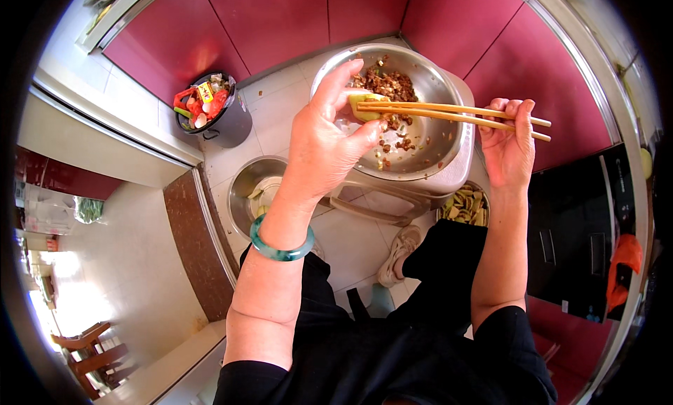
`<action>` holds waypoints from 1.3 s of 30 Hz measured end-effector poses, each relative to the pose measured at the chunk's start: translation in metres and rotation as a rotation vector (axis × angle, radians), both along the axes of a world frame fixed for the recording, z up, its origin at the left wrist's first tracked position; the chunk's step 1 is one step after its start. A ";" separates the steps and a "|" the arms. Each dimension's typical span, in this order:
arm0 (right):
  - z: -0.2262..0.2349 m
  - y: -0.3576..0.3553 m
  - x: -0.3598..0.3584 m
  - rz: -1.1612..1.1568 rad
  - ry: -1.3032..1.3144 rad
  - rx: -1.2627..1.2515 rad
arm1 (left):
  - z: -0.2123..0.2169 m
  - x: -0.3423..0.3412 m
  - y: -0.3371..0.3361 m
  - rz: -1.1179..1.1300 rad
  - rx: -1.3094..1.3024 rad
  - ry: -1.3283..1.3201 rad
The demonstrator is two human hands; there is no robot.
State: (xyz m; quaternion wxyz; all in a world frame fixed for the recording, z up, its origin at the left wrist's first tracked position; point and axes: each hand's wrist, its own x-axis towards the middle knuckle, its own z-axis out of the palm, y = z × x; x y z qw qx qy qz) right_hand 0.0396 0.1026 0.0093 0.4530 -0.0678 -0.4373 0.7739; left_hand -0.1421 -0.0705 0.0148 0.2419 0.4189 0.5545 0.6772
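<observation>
So, L hand: left hand [324,142] raised over the steel bowl, fingers curling round a small pale-green piece of veg [366,105], pinching it between thumb & fingertips; jade-green bangle [280,245] sitting on that wrist.
R hand: right hand [508,142] gripping a pair of wooden chopsticks [449,113] near their back ends, fingers closing over them; hands well apart, linked only by the sticks.
Chopsticks: lying nearly level, tips pointing to the person's left & touching the green piece in the L hand.
Green piece: being held above the bowl's inner wall, just beside the filling; can't tell if it's hollow.
Bowl: big stainless-steel bowl [434,79] resting on a pale stool or stand [459,174]; brown minced filling [389,83] heaping at the far side, bits scattering down toward the near rim.
Nearby, R: small dish of cut green pieces [466,205] sitting just under the bowl, beside the R forearm.
Nearby, L: second steel basin [249,191] standing on the tiled floor w/ pale scraps inside.
Further out: black bin [224,121] w/ red & mixed rubbish standing by the red cabinet doors [280,19].
Below: person sitting, dark clothing, one light shoe [398,254] showing on the floor.
</observation>
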 end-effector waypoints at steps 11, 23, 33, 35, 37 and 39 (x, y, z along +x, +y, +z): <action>-0.008 0.005 0.000 0.060 0.054 -0.073 | 0.002 -0.001 -0.001 -0.130 0.075 -0.260; -0.009 0.001 -0.003 0.078 0.096 -0.162 | 0.001 -0.007 -0.001 -0.170 0.157 -0.416; -0.013 0.004 -0.003 0.060 0.087 -0.184 | 0.002 -0.005 -0.001 -0.188 0.192 -0.430; -0.014 0.006 -0.002 0.039 0.077 -0.163 | 0.002 -0.005 -0.001 -0.195 0.197 -0.433; -0.014 0.007 -0.001 0.007 0.068 -0.141 | 0.002 -0.006 -0.001 -0.200 0.200 -0.440; -0.013 0.007 -0.001 0.000 0.063 -0.142 | 0.000 -0.007 -0.001 -0.205 0.202 -0.451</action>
